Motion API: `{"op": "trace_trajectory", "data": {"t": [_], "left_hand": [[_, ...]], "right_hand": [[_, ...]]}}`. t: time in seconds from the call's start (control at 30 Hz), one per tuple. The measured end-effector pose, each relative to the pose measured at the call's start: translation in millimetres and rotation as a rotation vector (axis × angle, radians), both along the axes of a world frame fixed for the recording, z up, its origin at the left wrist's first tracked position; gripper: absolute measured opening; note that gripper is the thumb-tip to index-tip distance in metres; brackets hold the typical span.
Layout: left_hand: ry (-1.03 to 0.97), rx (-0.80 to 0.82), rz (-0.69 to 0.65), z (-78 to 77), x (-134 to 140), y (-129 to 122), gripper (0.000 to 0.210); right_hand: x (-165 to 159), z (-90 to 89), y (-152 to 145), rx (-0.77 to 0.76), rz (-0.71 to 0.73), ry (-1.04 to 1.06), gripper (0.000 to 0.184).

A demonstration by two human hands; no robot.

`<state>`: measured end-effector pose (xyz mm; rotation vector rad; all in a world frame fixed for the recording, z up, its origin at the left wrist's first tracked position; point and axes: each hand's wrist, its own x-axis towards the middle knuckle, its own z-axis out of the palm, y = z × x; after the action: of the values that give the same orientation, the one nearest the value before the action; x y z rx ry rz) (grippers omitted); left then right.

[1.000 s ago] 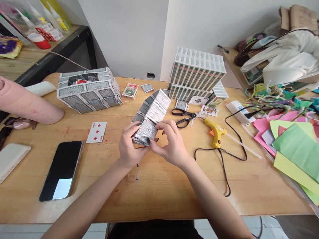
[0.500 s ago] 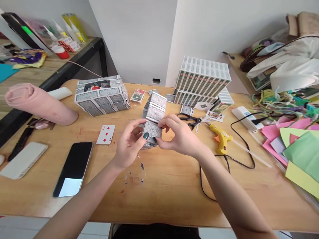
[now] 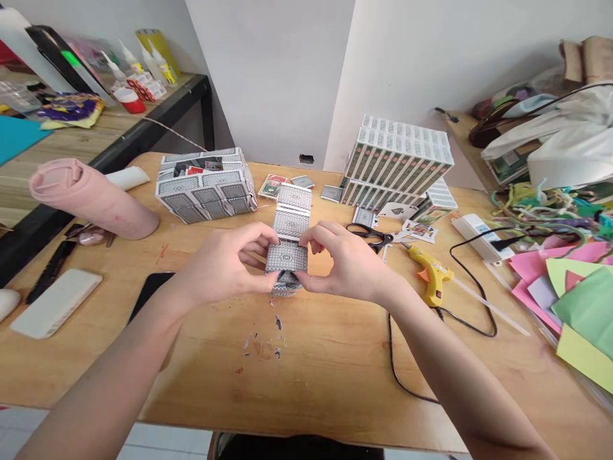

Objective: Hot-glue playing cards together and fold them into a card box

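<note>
Between my hands is a structure built of grey-backed playing cards (image 3: 292, 223), a strip of cards running away from me toward the back of the table. My left hand (image 3: 230, 262) grips the left edge of its nearest card (image 3: 286, 257), thumb at the front corner and fingers behind. On the right edge of that same card, my right hand (image 3: 342, 262) pinches with thumb and index finger. Under the card, the lower part of the structure shows only in part. Small dark scraps (image 3: 278, 322) lie on the wood in front.
A larger card box (image 3: 207, 191) stands back left, beside a pink roll (image 3: 96, 198). Stacked card packs (image 3: 397, 153) rise back right. Black scissors (image 3: 376, 237), a yellow glue gun (image 3: 432, 275) with its cable, and coloured paper (image 3: 584, 294) lie to the right. A phone (image 3: 148, 291) is partly under my left arm.
The card structure has turned to point straighter away from me. My left hand has shifted left and its thumb moved down to the card's front corner. The view has shifted slightly.
</note>
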<state>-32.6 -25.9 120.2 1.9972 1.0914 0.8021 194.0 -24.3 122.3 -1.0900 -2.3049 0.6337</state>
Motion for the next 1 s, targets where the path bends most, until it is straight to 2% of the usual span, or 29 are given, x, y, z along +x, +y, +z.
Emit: {"op": "trace_trajectory", "data": {"t": [0.1, 0.2, 0.27, 0.6, 1.0], "left_hand": [[-0.043, -0.088, 0.008, -5.2, -3, 0, 0.036], [-0.05, -0.21, 0.02, -7.4, -4, -2, 0.036], [-0.05, -0.264, 0.04, -7.6, -4, -4, 0.036], [-0.095, -0.291, 0.058, -10.5, -3, -6, 0.036], [-0.147, -0.299, 0.029, -12.4, -2, -5, 0.034]], "right_hand": [[0, -7.9, -3, -0.188, -0.007, 0.018, 0.037], [-1, -21.6, -5, -0.393, 0.101, 0.161, 0.043], [-3, -29.3, -5, -0.447, 0.149, 0.242, 0.043], [-10, -40.1, -9, -0.329, 0.092, 0.309, 0.036], [-8, -48.3, -13, -0.2, 0.101, 0.356, 0.031]]}}
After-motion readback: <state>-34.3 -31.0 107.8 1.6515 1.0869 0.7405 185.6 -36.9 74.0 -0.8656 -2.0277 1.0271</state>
